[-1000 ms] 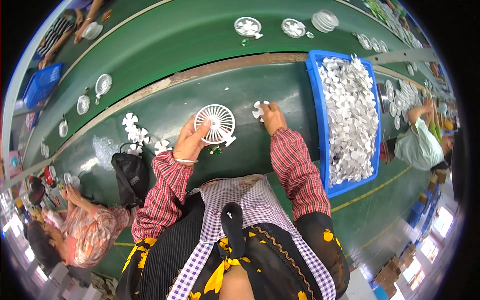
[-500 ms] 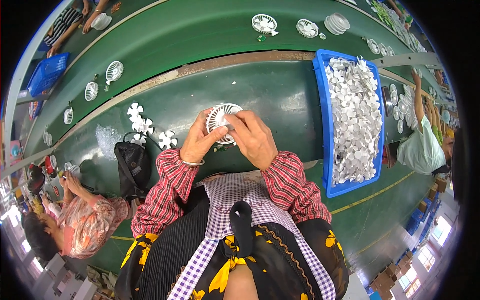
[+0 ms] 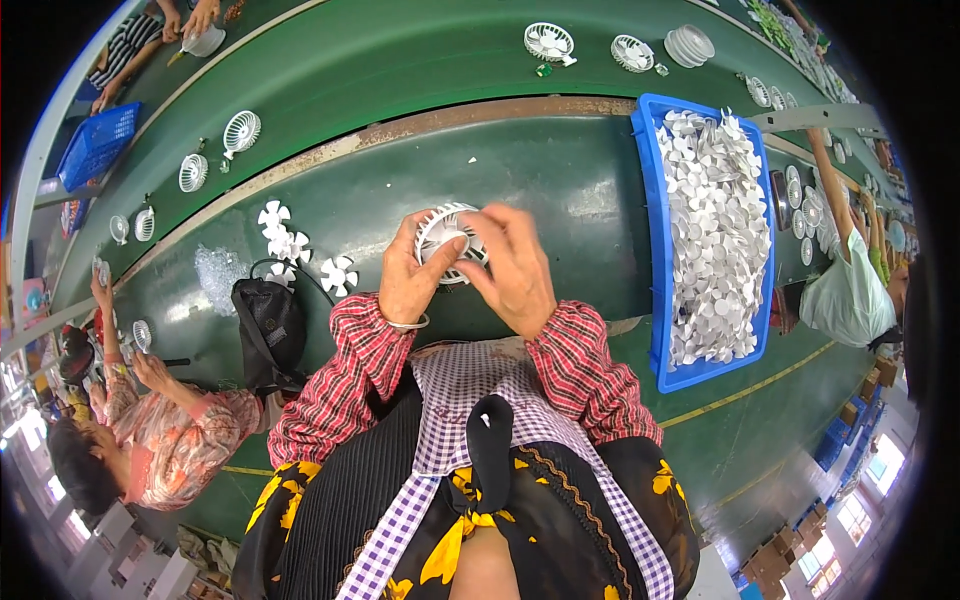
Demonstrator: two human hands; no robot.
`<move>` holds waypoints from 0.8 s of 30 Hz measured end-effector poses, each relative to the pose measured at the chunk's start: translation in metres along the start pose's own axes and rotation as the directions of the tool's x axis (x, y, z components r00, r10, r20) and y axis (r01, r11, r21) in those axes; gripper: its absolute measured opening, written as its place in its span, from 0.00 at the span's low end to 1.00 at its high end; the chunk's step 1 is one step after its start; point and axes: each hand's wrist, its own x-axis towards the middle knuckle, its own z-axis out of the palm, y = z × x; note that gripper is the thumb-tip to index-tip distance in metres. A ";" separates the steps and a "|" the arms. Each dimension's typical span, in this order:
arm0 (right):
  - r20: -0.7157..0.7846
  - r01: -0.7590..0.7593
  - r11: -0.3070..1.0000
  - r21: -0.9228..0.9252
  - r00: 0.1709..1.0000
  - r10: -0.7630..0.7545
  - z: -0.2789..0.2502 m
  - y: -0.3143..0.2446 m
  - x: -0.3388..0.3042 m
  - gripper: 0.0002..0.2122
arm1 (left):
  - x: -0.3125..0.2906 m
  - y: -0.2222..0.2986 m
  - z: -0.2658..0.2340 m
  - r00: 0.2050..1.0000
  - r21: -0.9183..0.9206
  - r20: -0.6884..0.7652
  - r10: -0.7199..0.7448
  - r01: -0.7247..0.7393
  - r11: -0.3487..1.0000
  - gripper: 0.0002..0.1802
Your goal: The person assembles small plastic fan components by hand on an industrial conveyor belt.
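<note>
- because a round rim is easily tilted, the left hand (image 3: 405,275) seems to act as a clamp: its thumb presses across the face of the white fan housing (image 3: 432,224) while its other fingers go around the outer edge, pinching the ring between them.
- the right hand (image 3: 518,280) bends over the ring's opposite side, thumb low and fingers arched above, a gap between them; motion blur hides the fingertips, so i cannot tell whether they pinch anything. the placing suggests the left steadies and the right is freer.
- the fan housing is above the near part of the green table (image 3: 560,190), in front of the apron (image 3: 470,375), open face toward the wearer, likely so that the white blades showing inside it can be seen and reached.
- the blue tray (image 3: 656,230) stands to the right, heaped with white fan blades (image 3: 712,240), presumably to suit the right hand's reach.
- a loose fan blade (image 3: 339,275) lies left of the hands, near a small cluster of blades (image 3: 287,245) and the black pouch (image 3: 268,325), out of the working space.
- beyond the table edge, other fan housings (image 3: 549,42) rest apart on the green belt (image 3: 400,90), perhaps spaced for easy picking.
</note>
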 end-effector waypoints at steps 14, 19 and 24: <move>0.363 -0.578 0.627 0.522 0.816 0.450 0.015 0.044 0.011 0.20 | 0.010 0.004 0.001 0.998 0.113 -0.009 0.059 -0.058 0.992 0.18; 0.234 -0.490 0.764 0.420 0.871 0.431 0.030 0.052 0.024 0.20 | 0.027 -0.003 -0.004 0.998 0.241 -0.026 0.051 -0.044 0.969 0.21; 0.063 -0.317 0.881 0.352 0.947 0.315 0.070 0.118 0.044 0.22 | 0.102 -0.041 -0.009 0.996 0.077 0.079 -0.033 0.027 0.997 0.20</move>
